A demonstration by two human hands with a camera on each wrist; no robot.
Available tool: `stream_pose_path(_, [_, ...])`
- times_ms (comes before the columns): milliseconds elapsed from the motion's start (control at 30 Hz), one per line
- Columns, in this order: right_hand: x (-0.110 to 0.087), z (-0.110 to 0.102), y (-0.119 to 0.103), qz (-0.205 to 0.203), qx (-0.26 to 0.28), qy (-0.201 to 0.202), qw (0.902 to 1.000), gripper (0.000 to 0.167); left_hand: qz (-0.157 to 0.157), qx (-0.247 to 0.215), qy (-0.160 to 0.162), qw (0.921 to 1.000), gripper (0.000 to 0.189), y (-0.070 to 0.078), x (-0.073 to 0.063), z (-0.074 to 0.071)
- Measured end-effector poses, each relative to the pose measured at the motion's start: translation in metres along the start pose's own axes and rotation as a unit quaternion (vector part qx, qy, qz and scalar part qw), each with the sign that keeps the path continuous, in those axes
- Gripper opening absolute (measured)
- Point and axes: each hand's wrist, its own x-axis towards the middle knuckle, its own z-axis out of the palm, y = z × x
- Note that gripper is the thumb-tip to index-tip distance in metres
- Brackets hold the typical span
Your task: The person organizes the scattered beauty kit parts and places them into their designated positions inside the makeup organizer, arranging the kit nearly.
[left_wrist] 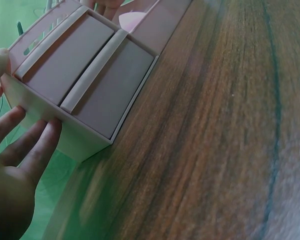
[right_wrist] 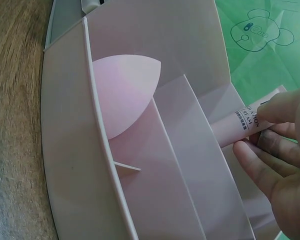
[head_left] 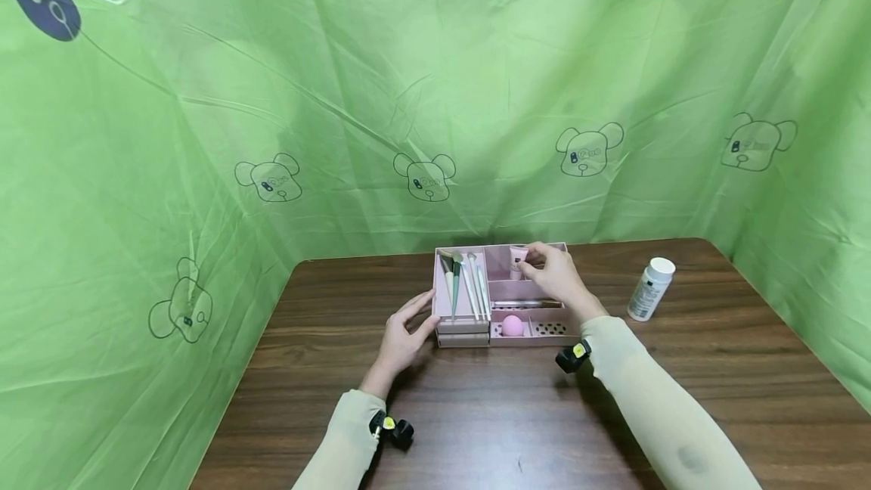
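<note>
A pink desk organizer with two small drawers at its front left stands on the table. My right hand pinches a small pink cream tube between thumb and fingers. The tube's lower end is inside the back right compartment, behind its divider. With fingers fairly straight, my left hand touches the organizer's left side; its thumb lies near the top front corner. Several makeup brushes lie on the organizer's top left. A pink makeup sponge sits in the front compartment.
A white bottle with a white cap stands right of the organizer. A slim, brownish stick-like item lies in the middle compartment. Green cloth hangs behind and beside the brown wooden table.
</note>
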Motion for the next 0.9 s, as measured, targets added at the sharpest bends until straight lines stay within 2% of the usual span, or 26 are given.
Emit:
stream_pose_path(333, [-0.001, -0.003, 0.001, 0.010, -0.002, 0.002, 0.9999, 0.031, 0.010, 0.005, 0.002, 0.9999, 0.045, 0.000, -0.001, 0.000])
stream_pose_path(467, [-0.001, -0.006, 0.001, 0.015, -0.001, 0.004, 0.9999, 0.035, 0.004, 0.000, 0.003, 1.0000, 0.046, 0.000, -0.001, 0.000])
stream_pose_path(900, [-0.001, -0.011, -0.001, 0.024, 0.013, 0.005, 0.9996, 0.032, 0.009, 0.008, 0.002, 0.9999, 0.046, -0.001, -0.001, 0.000])
